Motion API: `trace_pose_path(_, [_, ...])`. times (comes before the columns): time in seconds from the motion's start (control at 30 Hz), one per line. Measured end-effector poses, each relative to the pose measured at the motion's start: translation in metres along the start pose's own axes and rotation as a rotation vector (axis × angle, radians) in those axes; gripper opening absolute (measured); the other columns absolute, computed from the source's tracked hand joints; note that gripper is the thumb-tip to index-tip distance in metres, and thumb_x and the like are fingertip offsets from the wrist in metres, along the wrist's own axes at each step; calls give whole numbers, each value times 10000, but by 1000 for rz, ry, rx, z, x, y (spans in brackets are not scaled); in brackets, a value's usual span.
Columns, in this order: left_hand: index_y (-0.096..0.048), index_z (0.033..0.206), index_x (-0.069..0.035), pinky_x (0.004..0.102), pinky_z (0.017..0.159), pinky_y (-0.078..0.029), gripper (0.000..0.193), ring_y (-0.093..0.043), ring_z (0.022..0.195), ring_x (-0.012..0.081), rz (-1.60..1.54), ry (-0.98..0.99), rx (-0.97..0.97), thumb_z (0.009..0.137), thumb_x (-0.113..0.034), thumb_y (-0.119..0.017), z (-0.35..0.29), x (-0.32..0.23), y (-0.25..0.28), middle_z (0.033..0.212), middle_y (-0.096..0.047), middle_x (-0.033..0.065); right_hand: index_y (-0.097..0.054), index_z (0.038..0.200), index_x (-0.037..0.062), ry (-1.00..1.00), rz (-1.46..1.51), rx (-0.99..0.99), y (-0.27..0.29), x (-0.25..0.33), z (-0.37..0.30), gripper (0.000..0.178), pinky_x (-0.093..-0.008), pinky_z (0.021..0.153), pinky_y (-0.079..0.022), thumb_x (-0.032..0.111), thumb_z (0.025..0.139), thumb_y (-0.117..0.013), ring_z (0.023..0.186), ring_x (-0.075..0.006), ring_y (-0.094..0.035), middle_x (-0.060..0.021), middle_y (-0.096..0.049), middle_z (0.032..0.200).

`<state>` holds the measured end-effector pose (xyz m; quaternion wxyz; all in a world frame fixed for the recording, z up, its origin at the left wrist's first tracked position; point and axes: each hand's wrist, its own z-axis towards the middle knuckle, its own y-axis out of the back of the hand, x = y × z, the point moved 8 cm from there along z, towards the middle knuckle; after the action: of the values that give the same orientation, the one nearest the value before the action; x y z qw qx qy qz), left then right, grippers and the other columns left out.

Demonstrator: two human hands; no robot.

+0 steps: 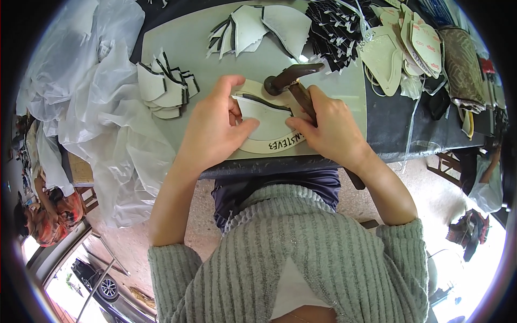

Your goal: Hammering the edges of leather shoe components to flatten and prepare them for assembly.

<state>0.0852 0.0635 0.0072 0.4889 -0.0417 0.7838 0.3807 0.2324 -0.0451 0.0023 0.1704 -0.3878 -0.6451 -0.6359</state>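
Observation:
A white cut piece with a black upper edge lies on a rounded cream pattern board with dark lettering along its near rim. My left hand is at the piece's left side, its thumb resting on the piece and other fingers curled at its edge; the index finger stretches toward the board's far rim. In my right hand is a hammer, its dark head above the far side of the board and its handle running under the palm. The right thumb touches the piece's right edge.
On the pale work mat lie a fanned stack of white pieces, more white pieces and a black bundle. Cream patterns and a patterned roll lie right. Plastic sheeting drapes at left.

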Motion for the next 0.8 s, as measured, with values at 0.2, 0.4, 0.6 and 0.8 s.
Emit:
trace_pose_path(0.2, [-505, 1253, -26, 282, 551, -436, 557, -538, 546, 129, 157, -16, -33, 758, -81, -755, -5, -7, -6, 617, -547, 64, -458, 851, -7, 18, -15, -11, 2, 0, -1, 367, -432, 571, -469, 194, 828, -765, 605, -385, -615, -177, -598, 635])
trace_pose_path(0.4, [-515, 1233, -31, 321, 538, -456, 506, -571, 493, 203, 124, -38, -157, 767, -58, -709, -28, -11, -15, 557, -542, 81, -491, 860, -4, -29, 103, 33, 18, -6, 0, 276, -423, 525, -459, 196, 927, -670, 546, -330, -601, -163, -589, 616])
trace_pose_path(0.6, [-487, 1224, -46, 462, 623, -488, 469, -649, 652, 370, 118, 13, -153, 783, -51, -647, -39, -10, -24, 688, -637, 142, -481, 860, 19, 183, -243, 28, 45, 28, -32, 272, -436, 456, -454, 236, 988, -584, 506, -381, -590, -160, -554, 569])
trace_pose_path(0.8, [-658, 1021, -98, 355, 683, -427, 258, -579, 710, 226, 284, -269, -356, 772, -69, -718, -43, -32, -18, 720, -600, 25, -470, 830, 37, 180, -616, 139, 20, 28, -39, 306, -387, 408, -467, 272, 973, -605, 461, -294, -601, -94, -554, 566])
